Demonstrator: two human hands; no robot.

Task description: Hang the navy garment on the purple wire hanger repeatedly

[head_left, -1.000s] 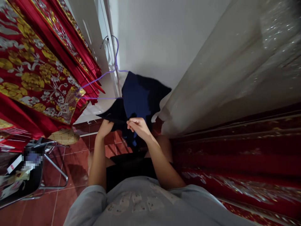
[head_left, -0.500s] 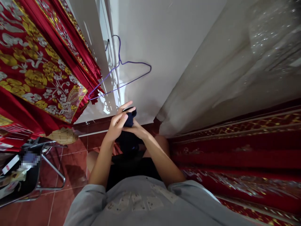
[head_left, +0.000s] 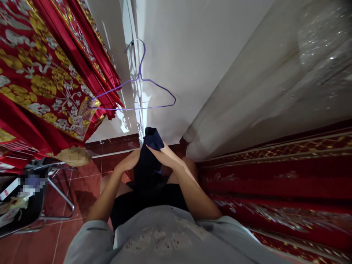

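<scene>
**A:** So how's that garment [head_left: 145, 165] looking?

**B:** It's showing up dark navy, nearly black, bunching up, with a bluish folded top edge. It's hanging between the person's hands, in front of the lap. The right hand [head_left: 162, 153] is gripping it, thumb pressing the front. The left hand [head_left: 131, 160] is hiding its fingers behind the cloth, so can't tell if it's gripping.

**A:** Any containers?

**B:** A crumpled whitish bag [head_left: 9, 217] is sitting on the black chair [head_left: 31, 215]. Can't make out what it's holding.
</scene>
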